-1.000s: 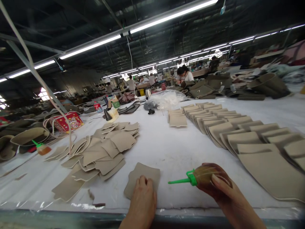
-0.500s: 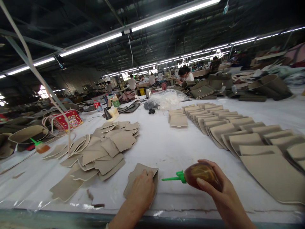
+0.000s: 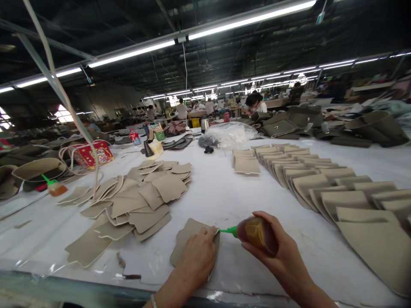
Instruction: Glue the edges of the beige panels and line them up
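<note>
My right hand (image 3: 284, 246) is wrapped round a squeeze bottle (image 3: 257, 234) of amber liquid, probably glue, tipped on its side. Its green nozzle points left, the tip at the right edge of a beige leather-like piece (image 3: 183, 239). On that piece lies my left hand (image 3: 199, 254), fingers bent and pressing it near the edge by the nozzle. The piece looks folded or doubled along its right side; the fingers partly hide it. Left of it spreads a loose pile of similar beige pieces (image 3: 128, 203).
Overlapping rows of beige pieces (image 3: 345, 201) run down the right side, with a short stack (image 3: 246, 166) beside them. A second green-nozzled bottle (image 3: 56, 188) stands far left, near a red box (image 3: 96, 154). Clear plastic (image 3: 233, 134) and dark bags (image 3: 282, 124) lie at the back.
My right hand has brought the bottle left, so its nozzle tip now meets the piece's edge. My left hand's fingers have shifted slightly right, towards that edge.
</note>
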Tool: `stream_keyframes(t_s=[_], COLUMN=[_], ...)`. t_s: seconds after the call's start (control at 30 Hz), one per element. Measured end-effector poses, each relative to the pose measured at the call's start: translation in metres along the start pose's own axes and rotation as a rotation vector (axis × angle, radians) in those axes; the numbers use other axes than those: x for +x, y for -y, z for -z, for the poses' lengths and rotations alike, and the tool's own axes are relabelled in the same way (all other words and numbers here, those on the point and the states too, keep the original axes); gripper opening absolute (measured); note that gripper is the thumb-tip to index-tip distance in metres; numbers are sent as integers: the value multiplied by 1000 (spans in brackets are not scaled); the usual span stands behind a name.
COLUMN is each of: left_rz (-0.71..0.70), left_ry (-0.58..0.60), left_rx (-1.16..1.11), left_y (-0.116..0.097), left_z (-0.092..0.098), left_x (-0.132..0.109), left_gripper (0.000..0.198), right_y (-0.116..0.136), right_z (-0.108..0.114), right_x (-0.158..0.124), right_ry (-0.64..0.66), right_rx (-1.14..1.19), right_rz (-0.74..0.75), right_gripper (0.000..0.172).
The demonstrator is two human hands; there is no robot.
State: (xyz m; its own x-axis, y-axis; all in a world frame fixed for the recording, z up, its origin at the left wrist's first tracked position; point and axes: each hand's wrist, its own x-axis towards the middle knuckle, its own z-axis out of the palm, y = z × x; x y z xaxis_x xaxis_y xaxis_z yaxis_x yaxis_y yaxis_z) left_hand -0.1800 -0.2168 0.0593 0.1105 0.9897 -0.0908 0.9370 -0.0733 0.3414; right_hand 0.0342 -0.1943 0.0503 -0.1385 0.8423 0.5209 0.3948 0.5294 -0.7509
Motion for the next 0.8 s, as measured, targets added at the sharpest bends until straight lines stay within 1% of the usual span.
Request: stream_keyframes(t_s=[0.13,0.33,0.5,0.7,0.8], left_rz=[-1,-32,-26,-32,-27], left_ry=[9,5,7,-2,1], left_rx=[1,-64,-60,-37,-23], left_y=[1,3,4,3,3], left_z=[2,4,4,4,3], left_x=[-1,-7,-9,-10,-12], left_gripper=[49,42,40,40,41], right_y=[-1,-4,-2,-6,-10], right_z=[-2,1,1,3,3], right_x=[-2,1,3,0,3], right_ry=[25,41,14,82,50], right_rx=[-42,-19,-4,52,77], right_rz=[37,-72,-88,-162,-171], right_gripper=[50,48,47,46,47])
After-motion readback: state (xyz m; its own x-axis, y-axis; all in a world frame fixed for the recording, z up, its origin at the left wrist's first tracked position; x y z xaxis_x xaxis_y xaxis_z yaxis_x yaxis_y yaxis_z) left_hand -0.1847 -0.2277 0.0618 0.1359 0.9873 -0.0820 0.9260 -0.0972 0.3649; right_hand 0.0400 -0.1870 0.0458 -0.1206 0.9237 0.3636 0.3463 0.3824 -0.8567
